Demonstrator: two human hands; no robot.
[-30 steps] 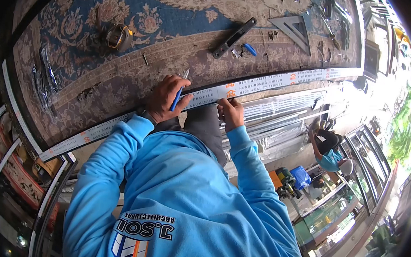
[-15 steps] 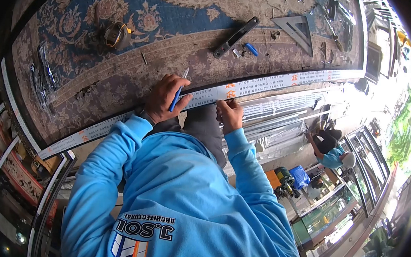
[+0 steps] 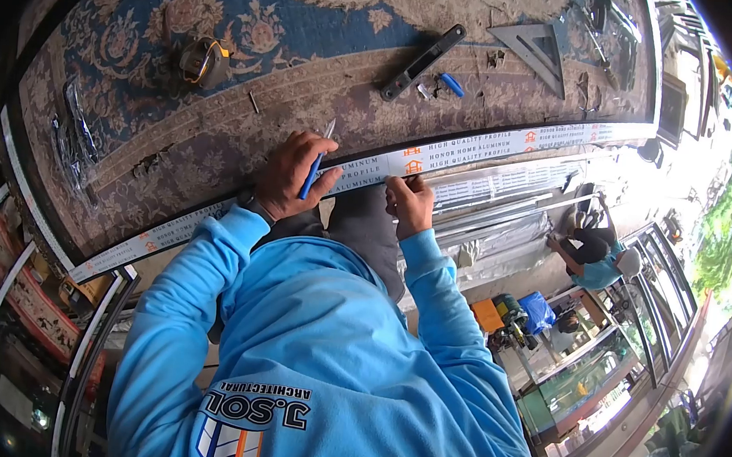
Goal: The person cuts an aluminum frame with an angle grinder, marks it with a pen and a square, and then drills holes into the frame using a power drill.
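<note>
My left hand [image 3: 288, 179] rests over the near rail of an aluminum frame [image 3: 467, 150], closed around a blue-handled knife [image 3: 312, 175]. Its pointed silver tip sticks out beyond the fingers, away from my body. White printed film with orange house logos covers the rail. Just right of it, my right hand [image 3: 409, 206] is at the rail's near edge, thumb and fingers pinched together. Whatever is in that pinch, if anything, is hidden. Beneath the frame lies a patterned carpet [image 3: 219, 122].
On the carpet lie a tape measure [image 3: 205, 61], a black level [image 3: 424, 63], a triangular square [image 3: 532, 54] and a small blue piece [image 3: 451, 84]. Crumpled clear plastic [image 3: 76, 141] lies at left. Wrapped profiles [image 3: 492, 208] are at right, near another person [image 3: 596, 259] crouching.
Both hands stay almost in place, with the knife still in the left. The view has shifted slightly. The other person at right has moved an arm.
</note>
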